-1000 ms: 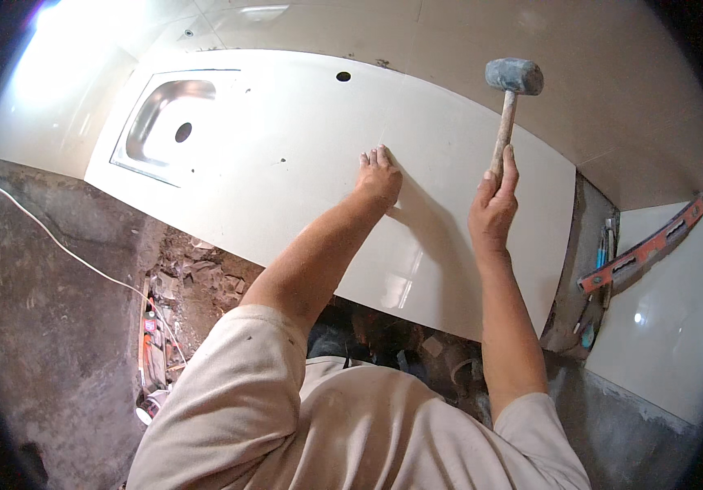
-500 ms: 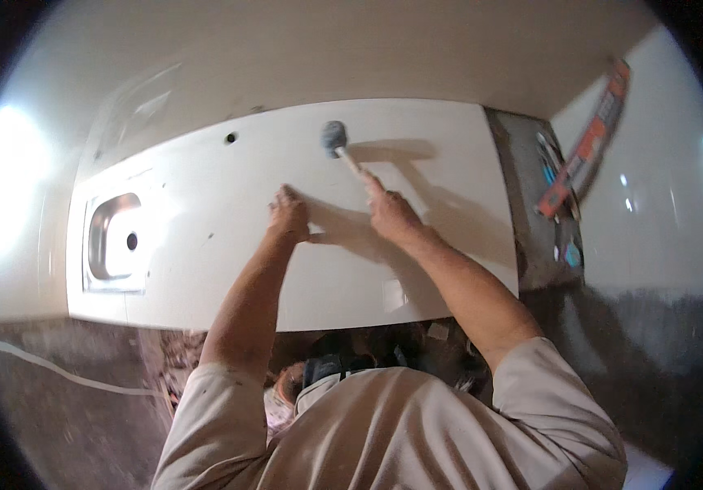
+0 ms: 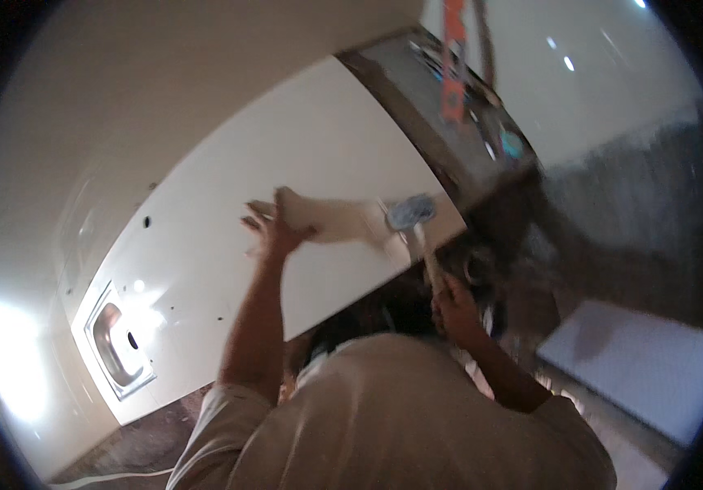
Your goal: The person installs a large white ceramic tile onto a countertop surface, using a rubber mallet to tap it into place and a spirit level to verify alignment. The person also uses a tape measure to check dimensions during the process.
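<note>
My right hand (image 3: 456, 310) is closed round the wooden handle of a mallet (image 3: 411, 212) with a dark grey head. The mallet head is over the front right corner of a white countertop slab (image 3: 351, 147); I cannot tell whether it touches. My left hand (image 3: 274, 229) is over the middle of the slab with its fingers spread and nothing in them. Its shadow falls to the right, toward the mallet head. A steel sink basin (image 3: 115, 343) is set into the left end of the slab, and a small round hole (image 3: 146, 221) is near the back edge.
Past the slab's right end, a grey ledge (image 3: 425, 77) bears several tools and a turquoise round item (image 3: 511, 144). An orange spirit level (image 3: 453, 65) leans there against the wall. At the lower right lies a pale flat panel (image 3: 637, 359). Walls bound the slab behind and at the left.
The view has turned toward the right end of the slab. My right hand has brought the mallet from the back middle to the front right corner. My left hand's fingers have spread.
</note>
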Available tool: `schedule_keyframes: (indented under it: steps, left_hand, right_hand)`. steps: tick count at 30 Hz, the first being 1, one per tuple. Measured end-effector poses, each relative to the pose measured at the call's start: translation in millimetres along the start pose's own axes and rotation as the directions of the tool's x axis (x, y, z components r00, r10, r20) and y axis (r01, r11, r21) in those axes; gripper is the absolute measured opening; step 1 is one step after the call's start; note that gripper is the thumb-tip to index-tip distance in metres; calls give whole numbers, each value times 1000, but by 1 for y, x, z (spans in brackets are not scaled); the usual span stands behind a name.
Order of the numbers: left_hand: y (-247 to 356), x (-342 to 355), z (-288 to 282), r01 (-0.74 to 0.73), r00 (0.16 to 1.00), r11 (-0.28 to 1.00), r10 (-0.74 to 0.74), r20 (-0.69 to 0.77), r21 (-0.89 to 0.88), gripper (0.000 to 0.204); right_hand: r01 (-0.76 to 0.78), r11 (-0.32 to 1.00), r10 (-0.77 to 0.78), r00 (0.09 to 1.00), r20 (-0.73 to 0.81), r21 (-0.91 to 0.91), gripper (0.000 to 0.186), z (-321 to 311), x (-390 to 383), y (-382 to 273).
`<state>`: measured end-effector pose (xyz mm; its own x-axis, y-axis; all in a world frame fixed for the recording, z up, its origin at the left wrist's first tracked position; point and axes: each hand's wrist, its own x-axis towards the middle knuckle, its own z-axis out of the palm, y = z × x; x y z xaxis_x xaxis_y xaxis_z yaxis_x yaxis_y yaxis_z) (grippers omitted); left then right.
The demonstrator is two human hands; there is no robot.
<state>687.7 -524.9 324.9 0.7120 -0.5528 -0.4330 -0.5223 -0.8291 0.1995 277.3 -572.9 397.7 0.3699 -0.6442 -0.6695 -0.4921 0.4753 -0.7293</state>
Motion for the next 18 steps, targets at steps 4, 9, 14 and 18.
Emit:
schedule_keyframes:
  steps: [4, 9, 14, 18]
  left_hand:
    - [-5, 9, 27, -58, 998, 998, 57, -14, -31, 135]
    - [-8, 20, 28, -13, 998, 997, 18, -63, 78, 136]
    - [18, -5, -2, 85, 996, 996, -85, 38, 19, 136]
    - [18, -7, -5, 107, 993, 994, -107, 42, -10, 137]
  right_hand:
    - [79, 989, -112, 955, -276, -128, 26, -54, -37, 86]
    - [-150, 852, 270, 947, -174, 501, 26, -59, -34, 44]
    - [-194, 370, 417, 909, 25, 908, 22, -35, -13, 4]
    - [-218, 302, 414, 907, 79, 928, 22, -27, -1, -2]
